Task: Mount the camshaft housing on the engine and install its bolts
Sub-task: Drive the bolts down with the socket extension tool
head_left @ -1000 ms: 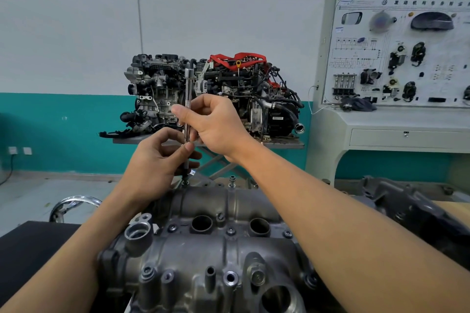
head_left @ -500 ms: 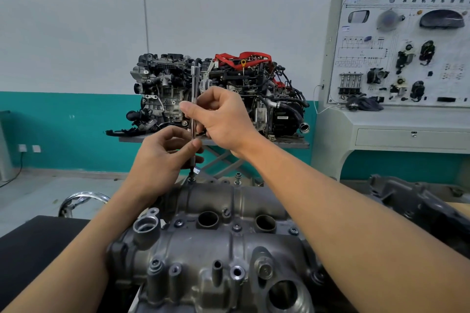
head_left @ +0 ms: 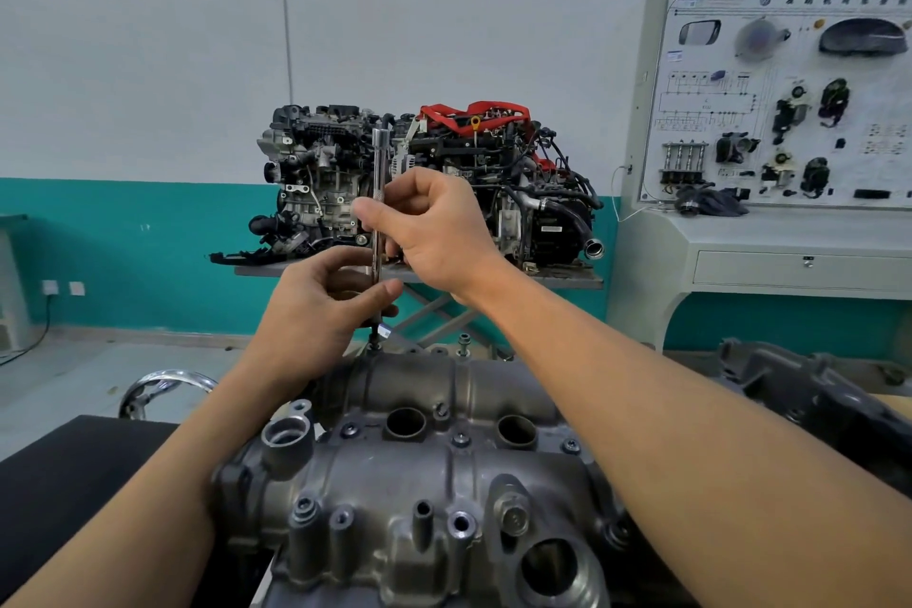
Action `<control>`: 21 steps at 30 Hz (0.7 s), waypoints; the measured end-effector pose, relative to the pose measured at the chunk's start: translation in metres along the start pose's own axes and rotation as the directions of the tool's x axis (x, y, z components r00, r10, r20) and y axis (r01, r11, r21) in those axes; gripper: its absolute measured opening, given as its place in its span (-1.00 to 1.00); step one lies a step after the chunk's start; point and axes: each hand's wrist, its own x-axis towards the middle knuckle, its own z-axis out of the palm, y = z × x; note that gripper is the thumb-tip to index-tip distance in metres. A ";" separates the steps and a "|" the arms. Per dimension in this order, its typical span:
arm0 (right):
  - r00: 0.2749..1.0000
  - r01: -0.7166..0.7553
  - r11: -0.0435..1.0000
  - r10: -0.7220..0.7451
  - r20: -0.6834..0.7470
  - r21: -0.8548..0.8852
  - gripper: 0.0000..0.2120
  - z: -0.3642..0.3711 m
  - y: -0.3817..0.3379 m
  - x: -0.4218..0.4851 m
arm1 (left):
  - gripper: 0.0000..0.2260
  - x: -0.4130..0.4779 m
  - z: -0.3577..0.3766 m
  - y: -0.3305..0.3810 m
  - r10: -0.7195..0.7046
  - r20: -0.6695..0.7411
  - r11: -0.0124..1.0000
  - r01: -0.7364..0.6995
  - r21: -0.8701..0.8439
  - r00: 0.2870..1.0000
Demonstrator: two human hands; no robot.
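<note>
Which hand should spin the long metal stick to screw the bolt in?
Probably the right hand: its fingertips pinch the stick high up, ready to twirl it. The left hand grips lower down, steadying the tip on the far bolt.

1. Camshaft housing (head_left: 419, 474): grey cast metal, ribbed, lying flat on the engine in the near foreground. Two round bores open on top; raised round neck at its left end.
2. Seated bolts (head_left: 461, 439): dark heads, down along the top face.
3. Far-edge bolt (head_left: 464, 342): stands proud, upright.
4. Extension bar (head_left: 377, 173): slim, chrome, upright, tip on the housing's far-left corner; left hand (head_left: 316, 306) grips low, right hand (head_left: 439, 232) pinches higher.
</note>
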 end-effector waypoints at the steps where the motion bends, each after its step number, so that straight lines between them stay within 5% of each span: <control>1: 1.000 0.004 1.000 -0.005 -0.013 -0.016 -0.81 0.000 0.001 0.000 | -0.80 0.000 0.000 0.000 -0.002 -0.016 1.000 0.002 0.003 1.000; 8: 0.995 -0.069 0.996 0.064 0.080 0.061 -0.79 -0.002 -0.003 -0.002 | -0.95 0.002 -0.002 -0.005 -0.010 -0.010 1.000 0.010 -0.029 1.000; 11: 0.990 -0.076 0.996 0.071 0.118 0.039 -0.80 -0.002 -0.002 -0.002 | -0.86 0.001 -0.001 -0.005 -0.023 0.020 0.999 0.023 -0.024 1.000; 21: 0.999 -0.046 0.998 0.046 -0.016 -0.038 -0.75 0.001 0.004 -0.003 | -0.85 0.001 -0.001 -0.005 -0.006 -0.075 1.000 0.007 0.010 0.997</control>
